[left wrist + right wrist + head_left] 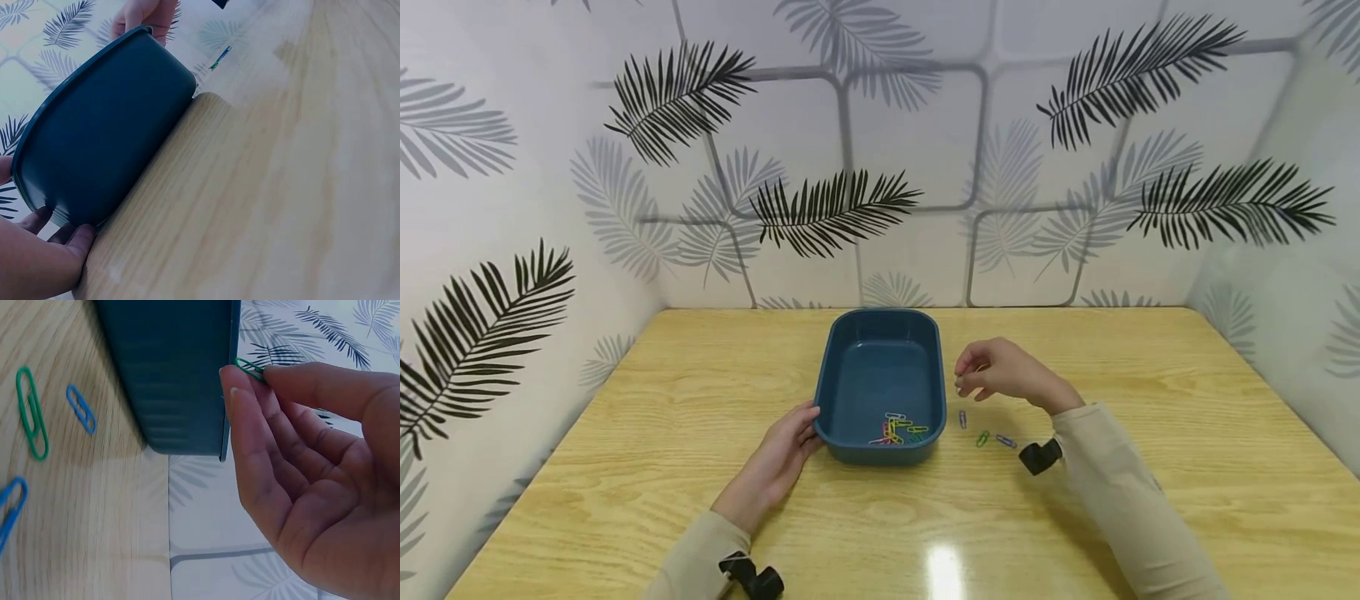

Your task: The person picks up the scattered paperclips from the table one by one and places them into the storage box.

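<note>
My left hand holds the near left corner of a dark blue plastic bin, thumb at the rim and other fingers against the outer wall. Several coloured paper clips lie at the bin's near end. Just right of the bin, my right hand is raised above the table. Its thumb and fingertips pinch a green paper clip, close beside the bin's rim in the right wrist view. Below this hand lie a green paper clip and two blue ones.
The light wooden table runs back to a wall with a leaf print. A dark camera mount sits on the right wrist, another on the left.
</note>
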`<control>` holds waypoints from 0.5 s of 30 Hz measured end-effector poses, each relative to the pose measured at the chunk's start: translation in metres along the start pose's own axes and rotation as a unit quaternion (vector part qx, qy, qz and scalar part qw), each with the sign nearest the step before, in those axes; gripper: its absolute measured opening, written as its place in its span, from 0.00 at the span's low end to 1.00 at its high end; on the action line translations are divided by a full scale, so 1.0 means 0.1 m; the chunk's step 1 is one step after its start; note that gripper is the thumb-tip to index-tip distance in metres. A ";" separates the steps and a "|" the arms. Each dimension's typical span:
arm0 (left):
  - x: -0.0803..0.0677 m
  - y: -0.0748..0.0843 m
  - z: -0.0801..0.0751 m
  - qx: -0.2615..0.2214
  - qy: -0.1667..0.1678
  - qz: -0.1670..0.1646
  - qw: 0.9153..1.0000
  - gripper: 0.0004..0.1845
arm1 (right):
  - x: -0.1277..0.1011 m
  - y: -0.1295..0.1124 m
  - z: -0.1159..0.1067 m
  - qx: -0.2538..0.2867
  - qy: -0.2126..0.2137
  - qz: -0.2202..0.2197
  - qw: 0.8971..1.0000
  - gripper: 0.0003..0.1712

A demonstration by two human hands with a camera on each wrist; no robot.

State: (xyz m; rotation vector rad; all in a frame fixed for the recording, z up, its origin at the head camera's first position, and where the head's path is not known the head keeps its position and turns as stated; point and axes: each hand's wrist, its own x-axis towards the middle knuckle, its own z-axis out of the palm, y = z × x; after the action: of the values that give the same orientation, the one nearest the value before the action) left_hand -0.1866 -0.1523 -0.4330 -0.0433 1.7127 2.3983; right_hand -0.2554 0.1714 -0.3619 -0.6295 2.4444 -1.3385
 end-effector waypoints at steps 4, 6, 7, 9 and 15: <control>0.00 0.01 0.01 0.002 0.005 0.001 1.000 0.27 | -0.01 -0.05 0.04 0.019 0.005 -0.005 1.000 0.06; 0.00 0.01 0.01 0.006 0.003 0.001 1.000 0.27 | -0.01 -0.06 0.05 0.022 0.012 -0.004 1.000 0.05; 0.00 0.01 0.02 0.005 0.005 0.001 1.000 0.27 | 0.00 -0.06 0.06 0.023 0.016 -0.005 1.000 0.05; 0.00 0.02 0.02 0.003 0.008 0.002 1.000 0.27 | 0.01 -0.07 0.08 0.026 0.026 -0.004 0.999 0.05; 0.00 0.03 0.04 0.003 0.008 0.001 1.000 0.27 | 0.03 -0.09 0.13 0.056 0.040 -0.002 0.998 0.05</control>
State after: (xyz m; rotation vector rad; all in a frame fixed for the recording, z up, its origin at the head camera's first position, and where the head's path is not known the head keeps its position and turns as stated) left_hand -0.1870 -0.1498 -0.4287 -0.0602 1.7275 2.4021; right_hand -0.2503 0.1564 -0.3613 -0.5628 2.4089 -1.5184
